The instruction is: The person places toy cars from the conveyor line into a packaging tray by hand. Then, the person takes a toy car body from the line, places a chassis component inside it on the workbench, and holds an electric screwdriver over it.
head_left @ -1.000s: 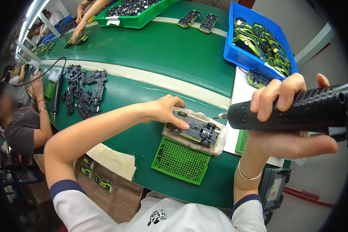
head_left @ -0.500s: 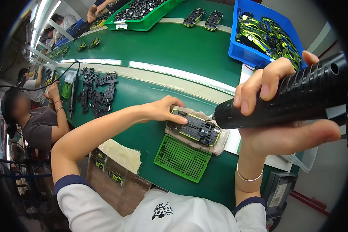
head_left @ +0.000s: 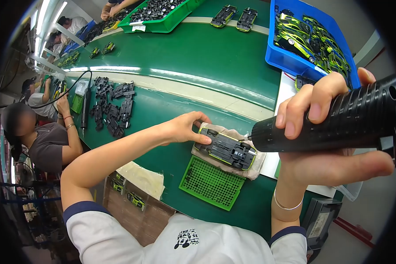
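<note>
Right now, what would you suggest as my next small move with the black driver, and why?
Probably ease the black driver slightly to line its tip up with a fastening point: your right hand has it by a wheel, contact unclear, while your left hand steadies the upturned toy car on the cloth.

Beyond your grip, the green counter (head_left: 176, 57) curves away; strip lights (head_left: 42, 26) glow at far left, grey wall (head_left: 385, 88) at right.
</note>
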Demonstrator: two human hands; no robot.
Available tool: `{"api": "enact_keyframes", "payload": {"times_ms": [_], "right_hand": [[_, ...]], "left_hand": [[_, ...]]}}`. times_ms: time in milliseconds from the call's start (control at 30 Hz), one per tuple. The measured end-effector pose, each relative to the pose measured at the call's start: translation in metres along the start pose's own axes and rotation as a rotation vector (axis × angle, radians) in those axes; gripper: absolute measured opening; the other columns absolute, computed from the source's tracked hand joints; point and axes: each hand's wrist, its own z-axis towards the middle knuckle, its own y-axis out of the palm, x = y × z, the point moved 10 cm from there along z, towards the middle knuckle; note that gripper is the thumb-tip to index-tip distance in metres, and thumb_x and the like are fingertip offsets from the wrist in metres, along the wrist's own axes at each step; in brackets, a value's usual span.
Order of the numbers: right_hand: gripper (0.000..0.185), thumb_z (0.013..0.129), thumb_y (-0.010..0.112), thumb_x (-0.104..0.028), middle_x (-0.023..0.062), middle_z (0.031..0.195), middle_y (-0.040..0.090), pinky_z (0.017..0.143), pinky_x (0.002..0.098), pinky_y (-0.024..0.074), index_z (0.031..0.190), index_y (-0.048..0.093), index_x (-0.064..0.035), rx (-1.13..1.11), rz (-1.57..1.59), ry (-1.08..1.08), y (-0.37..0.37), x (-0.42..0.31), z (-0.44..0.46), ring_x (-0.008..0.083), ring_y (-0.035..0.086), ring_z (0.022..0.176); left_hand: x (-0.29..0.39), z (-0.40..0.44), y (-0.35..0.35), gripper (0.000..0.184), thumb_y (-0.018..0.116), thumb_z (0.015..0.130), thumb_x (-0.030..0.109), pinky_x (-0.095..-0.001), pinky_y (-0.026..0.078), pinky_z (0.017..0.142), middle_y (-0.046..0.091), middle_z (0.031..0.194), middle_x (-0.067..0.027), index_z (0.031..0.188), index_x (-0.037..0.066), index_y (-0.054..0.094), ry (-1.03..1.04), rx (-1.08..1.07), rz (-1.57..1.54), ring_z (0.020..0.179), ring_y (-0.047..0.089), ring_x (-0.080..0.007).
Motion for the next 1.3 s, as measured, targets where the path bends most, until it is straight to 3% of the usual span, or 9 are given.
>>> {"api": "enact_keyframes", "payload": {"times_ms": [67,333,400,467,567,833,900,1300], "right_hand": [[0.09,0.066,0.034,-0.075,0.0065,0.066,0.039,0.039,0.0269,0.0411,0.119,0.025,-0.0027,-0.016,-0.006,0.005,0.005,0.002,-0.002,0.0141,0.043,0.042],[0.089,0.067,0.035,-0.075,0.0061,0.067,0.039,0.04,0.0271,0.0417,0.12,0.024,-0.0039,-0.093,-0.076,0.031,0.031,0.022,-0.017,0.0138,0.043,0.042],[0.09,0.065,0.036,-0.075,0.006,0.066,0.039,0.039,0.027,0.0418,0.12,0.023,-0.0048,-0.118,-0.041,0.012,0.036,0.028,-0.021,0.0139,0.043,0.042],[0.092,0.063,0.037,-0.076,0.0059,0.066,0.039,0.039,0.0269,0.0418,0.12,0.023,-0.0057,-0.148,-0.007,0.002,0.042,0.036,-0.025,0.0139,0.044,0.041],[0.093,0.06,0.038,-0.077,0.0058,0.065,0.039,0.039,0.0267,0.042,0.119,0.021,-0.0071,-0.198,0.045,-0.014,0.049,0.048,-0.028,0.0141,0.044,0.041],[0.09,0.06,0.039,-0.076,0.0062,0.063,0.04,0.038,0.0274,0.043,0.117,0.02,-0.0091,-0.191,-0.048,0.092,0.07,0.082,-0.05,0.015,0.045,0.039],[0.089,0.061,0.039,-0.076,0.0064,0.062,0.041,0.038,0.0277,0.0433,0.116,0.019,-0.0095,-0.171,-0.089,0.121,0.071,0.087,-0.054,0.0153,0.045,0.039],[0.086,0.062,0.039,-0.075,0.0076,0.062,0.043,0.039,0.0284,0.0453,0.115,0.019,-0.0102,-0.234,-0.302,0.159,0.081,0.101,-0.06,0.0164,0.047,0.041]], "left_hand": [[0.0,-0.002,-0.002,0.057,0.071,0.066,0.028,-0.0291,0.035,0.081,0.05,0.102,-0.007,0.111,0.006,0.046,0.031,0.047,-0.016,0.099,0.044,-0.0168],[0.002,0.001,-0.003,0.063,0.071,0.063,0.032,-0.0279,0.034,0.081,0.049,0.101,-0.0048,0.115,0.007,0.044,0.23,0.035,0.004,0.093,0.042,-0.0151],[0.017,-0.004,-0.007,0.066,0.071,0.062,0.033,-0.0274,0.032,0.084,0.046,0.108,-0.0051,0.117,0.008,0.043,0.471,0.092,0.043,0.099,0.04,-0.0155],[0.01,-0.006,-0.007,0.073,0.073,0.058,0.032,-0.0298,0.03,0.089,0.042,0.116,-0.0062,0.119,0.007,0.041,0.489,0.033,-0.041,0.108,0.037,-0.0179],[0.026,-0.025,-0.002,0.083,0.077,0.052,0.033,-0.0366,0.027,0.095,0.042,0.119,-0.0083,0.12,0.004,0.039,0.829,0.094,0.217,0.113,0.036,-0.0242],[0.021,-0.029,-0.005,0.072,0.074,0.055,0.03,-0.0361,0.031,0.091,0.047,0.114,-0.0082,0.117,0.007,0.044,0.899,0.218,0.202,0.106,0.042,-0.0254],[0.02,-0.03,-0.007,0.065,0.072,0.056,0.026,-0.0349,0.032,0.089,0.049,0.111,-0.0052,0.115,0.012,0.048,0.902,0.255,0.202,0.103,0.044,-0.0229],[0.017,-0.031,-0.007,0.06,0.072,0.055,0.026,-0.0356,0.033,0.089,0.05,0.109,-0.0054,0.111,0.014,0.052,0.92,0.291,0.169,0.101,0.045,-0.0236]]}}
